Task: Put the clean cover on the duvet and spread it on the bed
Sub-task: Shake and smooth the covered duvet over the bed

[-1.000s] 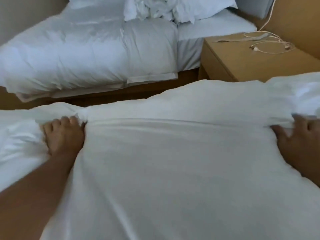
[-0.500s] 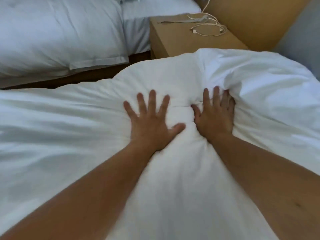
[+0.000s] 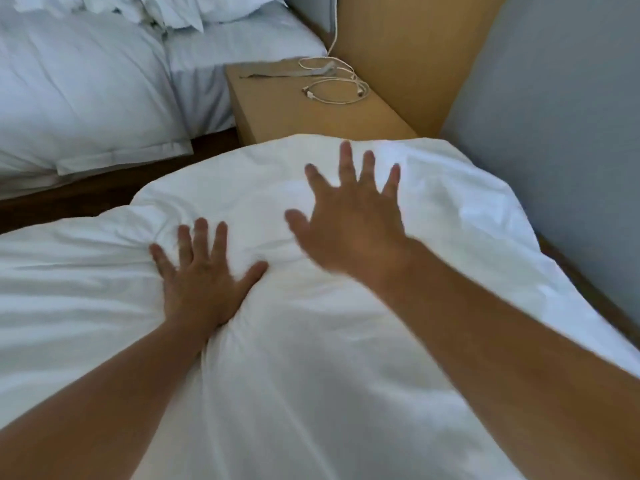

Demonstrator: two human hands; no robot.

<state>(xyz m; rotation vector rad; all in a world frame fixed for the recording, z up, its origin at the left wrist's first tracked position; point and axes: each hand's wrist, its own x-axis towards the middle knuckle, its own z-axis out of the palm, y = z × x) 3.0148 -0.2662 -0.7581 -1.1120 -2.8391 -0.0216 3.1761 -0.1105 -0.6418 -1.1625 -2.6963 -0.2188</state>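
The white covered duvet (image 3: 311,358) lies across the bed and fills the lower part of the head view, bunched and wrinkled toward its far corner near the wall. My left hand (image 3: 201,278) presses flat on the duvet with fingers spread, sinking into the fabric. My right hand (image 3: 349,220) is open with fingers spread wide, blurred, over the raised far part of the duvet; whether it touches the fabric I cannot tell.
A wooden bedside table (image 3: 311,112) with coiled white cables (image 3: 332,88) stands beyond the duvet. A second bed with white bedding (image 3: 79,98) and pillows is at the upper left. A grey wall (image 3: 561,133) runs along the right.
A second ago both hands gripped the duvet's edge far apart. They came together pressing flat; now my right hand has moved forward and right, spread open, while the left stays pressing.
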